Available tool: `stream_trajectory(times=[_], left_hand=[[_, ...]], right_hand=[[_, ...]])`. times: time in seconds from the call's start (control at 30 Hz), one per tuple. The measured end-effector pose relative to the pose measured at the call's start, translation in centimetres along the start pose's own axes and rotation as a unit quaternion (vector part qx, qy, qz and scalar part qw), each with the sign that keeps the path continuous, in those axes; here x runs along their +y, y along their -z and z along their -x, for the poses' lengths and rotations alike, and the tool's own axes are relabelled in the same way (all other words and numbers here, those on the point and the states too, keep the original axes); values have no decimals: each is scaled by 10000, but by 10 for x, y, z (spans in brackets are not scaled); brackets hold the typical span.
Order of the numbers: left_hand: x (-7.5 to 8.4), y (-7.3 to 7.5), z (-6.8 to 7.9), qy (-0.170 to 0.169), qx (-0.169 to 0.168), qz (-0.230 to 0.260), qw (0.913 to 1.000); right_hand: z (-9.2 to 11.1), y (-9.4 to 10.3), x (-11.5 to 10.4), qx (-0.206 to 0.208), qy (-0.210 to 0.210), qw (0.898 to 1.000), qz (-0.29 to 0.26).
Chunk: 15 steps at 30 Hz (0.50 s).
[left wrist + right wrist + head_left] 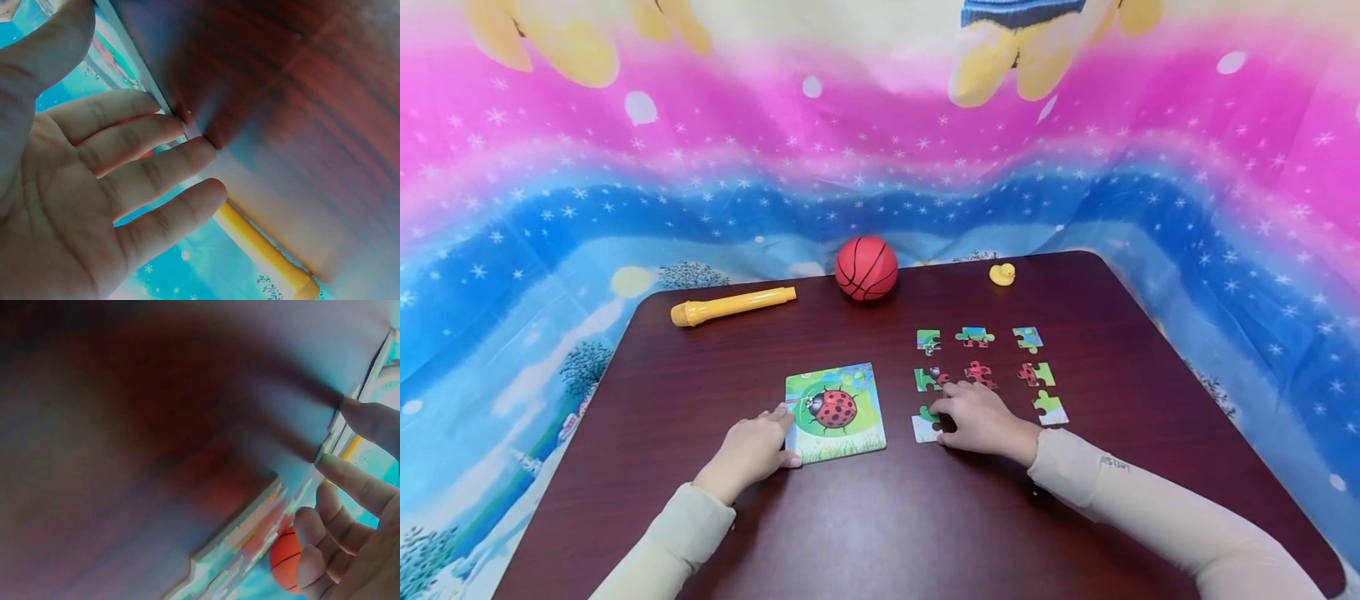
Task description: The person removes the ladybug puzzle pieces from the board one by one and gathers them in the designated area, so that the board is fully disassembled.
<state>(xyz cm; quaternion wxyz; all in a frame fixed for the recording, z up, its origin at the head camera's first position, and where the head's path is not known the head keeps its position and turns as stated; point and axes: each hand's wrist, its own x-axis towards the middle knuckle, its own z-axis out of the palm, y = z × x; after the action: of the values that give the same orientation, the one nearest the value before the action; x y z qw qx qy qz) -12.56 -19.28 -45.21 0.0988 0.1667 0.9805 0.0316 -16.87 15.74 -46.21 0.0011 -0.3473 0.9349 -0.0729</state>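
Observation:
A square ladybug picture board (837,410) lies flat left of the table's middle. My left hand (752,450) rests against its left edge, fingers nearly straight; the left wrist view shows the open palm (81,194). To the right, my right hand (981,419) pinches a green-and-white jigsaw piece (927,427) between thumb and index finger at the lower left of the loose pieces. In the right wrist view its other fingers (331,544) are curled. Around it lie a ladybug-head piece (927,379), a red piece (980,372) and a grass corner piece (1049,408). What lies beneath the palm is hidden.
Along the table's (880,533) back edge are a yellow toy microphone (733,306), a red basketball (866,268) and a yellow rubber duck (1002,274). More jigsaw pieces (974,336) sit in spaced rows. A colourful printed cloth (880,183) hangs behind.

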Motion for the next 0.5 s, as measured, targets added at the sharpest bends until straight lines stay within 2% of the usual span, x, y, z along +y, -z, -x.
stream_trajectory(times=[0.17, 0.3, 0.4, 0.5], left_hand=[[1, 0, 5, 82, -100, 103, 9999], [4, 5, 5, 43, -164, -1, 9999], [6, 16, 1, -129, 81, -80, 9999], [10, 33, -3, -458, 439, -5, 9980]], right_hand=[[0, 6, -1, 131, -1, 9999, -25], [-4, 20, 0, 574, 261, 9979, -178], [-9, 34, 1, 900, 503, 9942, -294], [-13, 48, 2, 1013, 700, 9918, -350]])
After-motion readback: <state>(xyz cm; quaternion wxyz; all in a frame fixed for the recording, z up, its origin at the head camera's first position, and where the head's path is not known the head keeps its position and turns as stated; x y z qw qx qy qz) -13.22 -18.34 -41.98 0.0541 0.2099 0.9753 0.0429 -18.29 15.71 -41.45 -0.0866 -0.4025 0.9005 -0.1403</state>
